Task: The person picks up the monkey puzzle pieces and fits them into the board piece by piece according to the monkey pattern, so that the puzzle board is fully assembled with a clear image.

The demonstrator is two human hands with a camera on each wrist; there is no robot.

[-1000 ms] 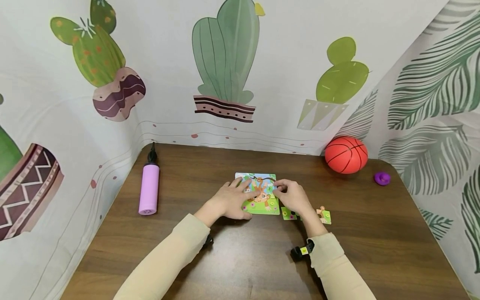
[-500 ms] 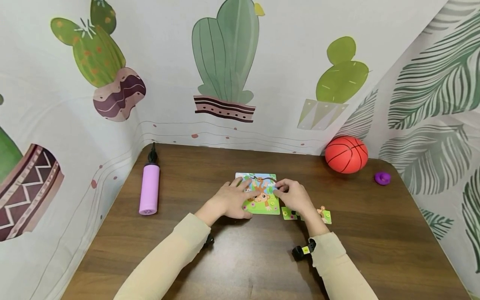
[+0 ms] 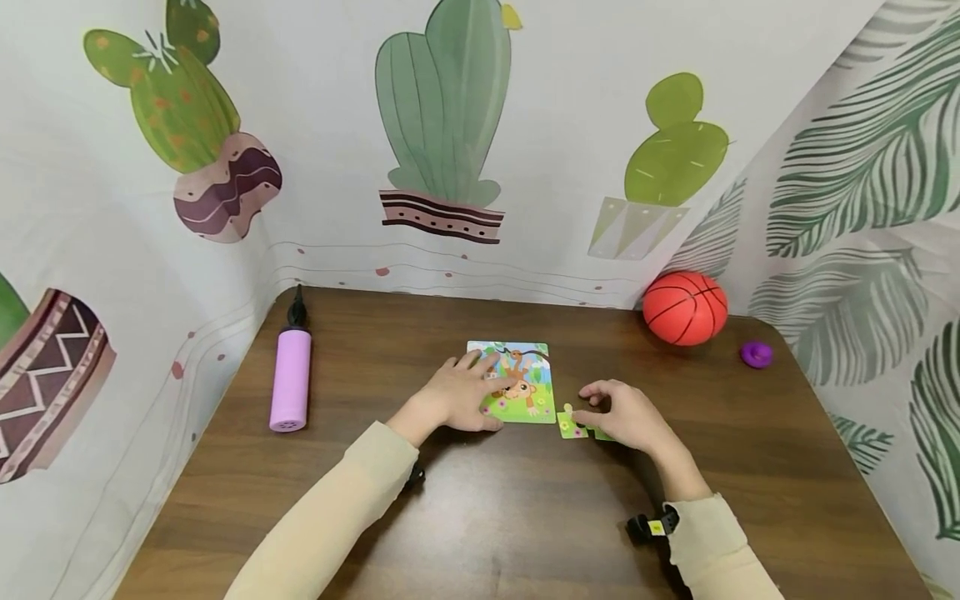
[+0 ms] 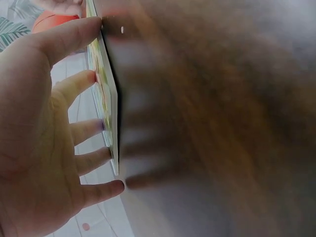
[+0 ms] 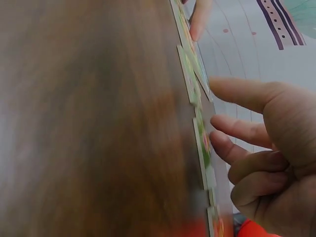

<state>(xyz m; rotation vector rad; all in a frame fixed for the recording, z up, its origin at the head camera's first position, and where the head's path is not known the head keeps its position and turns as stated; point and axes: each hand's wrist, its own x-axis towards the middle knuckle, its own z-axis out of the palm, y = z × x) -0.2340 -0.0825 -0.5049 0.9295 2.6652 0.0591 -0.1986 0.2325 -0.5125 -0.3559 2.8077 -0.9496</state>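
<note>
A square jigsaw puzzle [image 3: 536, 390] with a hanging monkey picture lies on the table. My left hand [image 3: 459, 398] rests on its left side with spread fingers; in the left wrist view the fingertips reach the thin board [image 4: 112, 113]. My right hand [image 3: 633, 415] is low over loose green puzzle pieces [image 3: 572, 427], just right of the board. Its thumb and index finger stand apart, with the thumb tip right at a piece. In the right wrist view, the other fingers curl and the pieces [image 5: 203, 143] lie flat in a row. The palm hides further pieces from the head view.
A pink hand pump [image 3: 290, 379] with a black nozzle is at the table's left. Toward the back right corner sit a red basketball [image 3: 686, 308] and a small purple object [image 3: 757, 354]. A cactus-patterned wall covering [image 3: 442, 267] borders the table's far edge.
My right hand has left the board's upper right edge and moved right and toward me, over the loose pieces. The left hand keeps its place on the puzzle. The head view has shifted slightly.
</note>
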